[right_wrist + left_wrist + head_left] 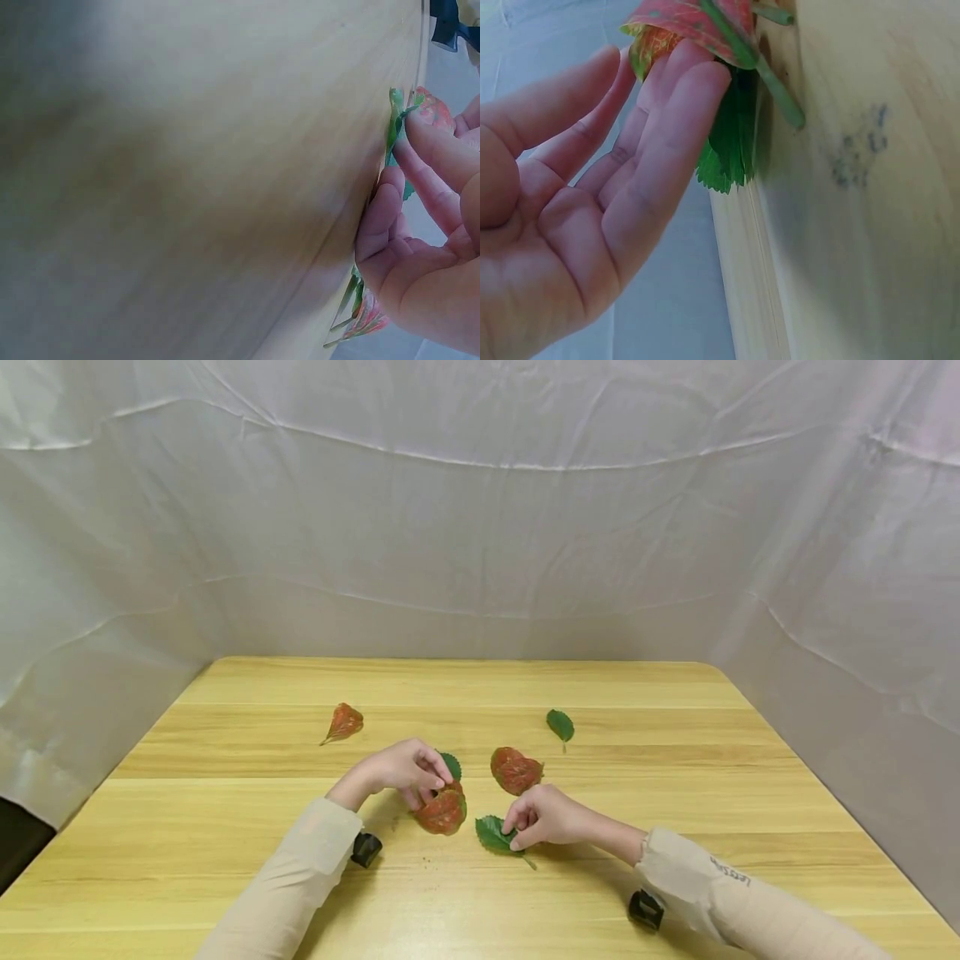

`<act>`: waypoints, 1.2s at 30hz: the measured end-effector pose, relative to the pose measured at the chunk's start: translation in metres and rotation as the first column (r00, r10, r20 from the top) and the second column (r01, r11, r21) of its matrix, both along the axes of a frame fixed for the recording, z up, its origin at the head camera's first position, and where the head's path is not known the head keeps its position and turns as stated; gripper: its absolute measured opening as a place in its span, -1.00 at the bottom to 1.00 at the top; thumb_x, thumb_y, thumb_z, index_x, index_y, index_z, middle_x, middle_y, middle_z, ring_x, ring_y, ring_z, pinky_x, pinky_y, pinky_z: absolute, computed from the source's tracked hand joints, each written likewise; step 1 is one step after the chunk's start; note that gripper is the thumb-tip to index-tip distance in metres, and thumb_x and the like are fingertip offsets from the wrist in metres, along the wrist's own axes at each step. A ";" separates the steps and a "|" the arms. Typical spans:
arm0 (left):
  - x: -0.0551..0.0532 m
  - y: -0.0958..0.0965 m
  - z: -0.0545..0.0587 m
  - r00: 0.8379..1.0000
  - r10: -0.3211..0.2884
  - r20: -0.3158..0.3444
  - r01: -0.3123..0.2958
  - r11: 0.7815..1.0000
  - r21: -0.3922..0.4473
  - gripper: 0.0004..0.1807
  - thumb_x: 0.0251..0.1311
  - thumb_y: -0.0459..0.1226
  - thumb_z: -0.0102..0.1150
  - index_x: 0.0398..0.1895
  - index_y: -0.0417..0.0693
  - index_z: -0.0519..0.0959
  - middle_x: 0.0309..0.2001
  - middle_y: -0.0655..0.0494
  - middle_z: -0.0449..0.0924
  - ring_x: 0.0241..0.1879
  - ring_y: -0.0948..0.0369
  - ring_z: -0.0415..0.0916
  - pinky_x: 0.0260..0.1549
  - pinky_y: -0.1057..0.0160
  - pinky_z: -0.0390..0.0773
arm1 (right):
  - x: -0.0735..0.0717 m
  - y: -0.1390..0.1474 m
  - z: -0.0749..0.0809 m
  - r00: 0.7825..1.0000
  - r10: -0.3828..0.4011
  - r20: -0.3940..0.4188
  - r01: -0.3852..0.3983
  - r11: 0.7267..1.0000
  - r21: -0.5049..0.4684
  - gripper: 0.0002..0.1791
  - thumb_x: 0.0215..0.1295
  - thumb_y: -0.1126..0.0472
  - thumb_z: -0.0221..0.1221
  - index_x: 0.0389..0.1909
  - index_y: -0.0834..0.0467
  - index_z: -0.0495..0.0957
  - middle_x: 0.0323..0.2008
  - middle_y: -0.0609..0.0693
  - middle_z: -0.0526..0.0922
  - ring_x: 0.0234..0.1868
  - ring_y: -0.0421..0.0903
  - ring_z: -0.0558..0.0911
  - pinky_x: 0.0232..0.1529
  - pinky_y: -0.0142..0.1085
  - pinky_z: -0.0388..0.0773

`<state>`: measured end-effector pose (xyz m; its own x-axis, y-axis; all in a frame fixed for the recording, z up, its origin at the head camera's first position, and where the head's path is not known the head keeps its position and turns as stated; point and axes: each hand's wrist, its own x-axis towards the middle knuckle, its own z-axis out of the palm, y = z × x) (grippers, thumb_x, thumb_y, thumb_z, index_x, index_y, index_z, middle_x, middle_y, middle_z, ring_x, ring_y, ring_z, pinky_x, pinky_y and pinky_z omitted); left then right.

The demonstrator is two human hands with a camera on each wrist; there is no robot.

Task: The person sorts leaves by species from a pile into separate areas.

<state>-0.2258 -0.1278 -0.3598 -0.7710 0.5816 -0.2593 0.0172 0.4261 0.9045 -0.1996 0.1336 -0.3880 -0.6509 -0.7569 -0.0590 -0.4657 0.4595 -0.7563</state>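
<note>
My left hand (405, 770) is at a small cluster of leaves, its loosely bent fingers touching a red leaf (442, 812) with a yellow-green edge. In the left wrist view the fingertips reach behind that red leaf (697, 22), and the thumb shows no clear pinch. Close by, a green leaf (452, 766) is partly covered by the fingers. Thumb and index finger of my right hand (551, 816) pinch a green serrated leaf (491, 835) low over the table. Just beyond the right hand lies another red leaf (516, 770).
On the wooden table (225, 827), a red leaf (346, 722) lies at the back left and a small green leaf (560, 725) at the back right. Pale sheeting (480, 543) hangs behind and on both sides. Dark specks mark the wood near the left hand.
</note>
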 end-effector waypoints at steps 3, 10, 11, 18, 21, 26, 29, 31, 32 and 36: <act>0.000 0.000 0.001 1.000 0.012 0.002 -0.012 1.000 0.001 -0.89 0.14 -0.48 0.04 -0.30 -0.38 0.54 -0.46 -0.06 0.52 -0.54 0.13 0.53 -0.53 0.11 0.56 | 0.000 0.000 0.000 1.000 -0.011 0.007 0.011 1.000 0.007 -0.90 -0.09 0.38 0.32 -0.48 0.26 0.62 -0.64 -0.19 0.42 -0.64 -0.34 0.30 -0.63 -0.51 0.28; -0.002 0.000 -0.001 0.999 0.035 -0.003 -0.035 0.999 -0.013 -0.88 0.14 -0.47 0.04 -0.31 -0.37 0.54 -0.45 -0.05 0.52 -0.53 0.09 0.55 -0.56 0.15 0.56 | 0.001 -0.001 0.000 0.999 -0.041 0.011 0.040 0.999 0.024 -0.88 -0.12 0.42 0.32 -0.50 0.25 0.60 -0.64 -0.18 0.39 -0.63 -0.33 0.31 -0.62 -0.50 0.28; -0.002 0.000 -0.001 0.999 0.037 -0.005 -0.037 0.999 -0.012 -0.88 0.14 -0.47 0.04 -0.30 -0.37 0.54 -0.45 -0.05 0.52 -0.53 0.09 0.55 -0.57 0.15 0.56 | 0.001 -0.001 0.000 0.999 -0.044 0.011 0.044 0.999 0.023 -0.88 -0.12 0.42 0.32 -0.50 0.25 0.61 -0.64 -0.18 0.40 -0.63 -0.33 0.31 -0.62 -0.50 0.29; -0.003 0.000 -0.003 0.998 0.058 -0.001 -0.058 0.998 -0.013 -0.88 0.13 -0.48 0.04 -0.30 -0.37 0.55 -0.46 -0.05 0.52 -0.56 0.14 0.53 -0.56 0.15 0.56 | 0.001 -0.001 -0.001 0.998 -0.066 0.019 0.065 0.998 0.016 -0.87 -0.14 0.45 0.32 -0.49 0.26 0.61 -0.63 -0.15 0.40 -0.63 -0.32 0.32 -0.62 -0.50 0.29; -0.003 0.001 -0.003 0.998 0.067 -0.007 -0.067 0.998 -0.012 -0.89 0.12 -0.49 0.04 -0.32 -0.38 0.54 -0.47 -0.04 0.54 -0.56 0.16 0.52 -0.54 0.16 0.57 | 0.001 -0.001 -0.001 0.997 -0.070 0.028 0.070 0.997 0.019 -0.87 -0.15 0.45 0.32 -0.49 0.26 0.61 -0.63 -0.15 0.40 -0.65 -0.32 0.31 -0.64 -0.51 0.28; -0.004 0.001 -0.003 0.998 0.068 -0.016 -0.068 0.998 0.012 -0.89 0.08 -0.52 0.04 -0.34 -0.42 0.53 -0.48 -0.05 0.54 -0.57 0.17 0.52 -0.52 0.14 0.57 | 0.000 -0.001 -0.001 0.997 -0.070 0.029 0.069 0.997 0.025 -0.86 -0.15 0.45 0.33 -0.50 0.26 0.61 -0.64 -0.16 0.40 -0.64 -0.32 0.33 -0.62 -0.50 0.30; -0.004 0.001 -0.002 0.998 0.066 -0.017 -0.065 0.997 0.031 -0.89 0.07 -0.54 0.03 -0.34 -0.43 0.52 -0.49 -0.07 0.54 -0.58 0.17 0.52 -0.51 0.13 0.57 | 0.000 -0.002 -0.001 0.997 -0.071 0.030 0.070 0.997 0.029 -0.86 -0.15 0.45 0.33 -0.50 0.25 0.61 -0.64 -0.16 0.40 -0.63 -0.32 0.33 -0.62 -0.50 0.30; -0.004 0.002 0.000 0.998 0.065 -0.024 -0.064 0.997 0.037 -0.89 0.07 -0.53 0.02 -0.35 -0.43 0.52 -0.50 -0.07 0.53 -0.58 0.17 0.51 -0.51 0.11 0.57 | 0.000 -0.002 -0.001 0.997 -0.072 0.032 0.071 0.997 0.030 -0.86 -0.15 0.45 0.33 -0.50 0.26 0.61 -0.64 -0.16 0.40 -0.63 -0.32 0.33 -0.62 -0.50 0.30; -0.004 0.002 0.001 0.997 0.066 -0.031 -0.065 0.997 0.038 -0.89 0.08 -0.53 0.02 -0.34 -0.43 0.53 -0.51 -0.06 0.53 -0.58 0.17 0.51 -0.51 0.11 0.57 | 0.000 -0.002 -0.001 0.997 -0.072 0.033 0.071 0.997 0.031 -0.86 -0.15 0.45 0.33 -0.50 0.26 0.61 -0.64 -0.16 0.40 -0.63 -0.31 0.33 -0.62 -0.50 0.30; -0.004 0.005 0.006 0.994 0.078 -0.071 -0.075 0.996 0.040 -0.88 0.09 -0.51 0.02 -0.34 -0.41 0.54 -0.51 -0.04 0.54 -0.55 0.15 0.50 -0.47 0.08 0.56 | 0.000 -0.002 -0.001 0.997 -0.073 0.037 0.072 0.997 0.029 -0.87 -0.15 0.45 0.32 -0.50 0.26 0.61 -0.64 -0.16 0.40 -0.64 -0.31 0.32 -0.63 -0.50 0.28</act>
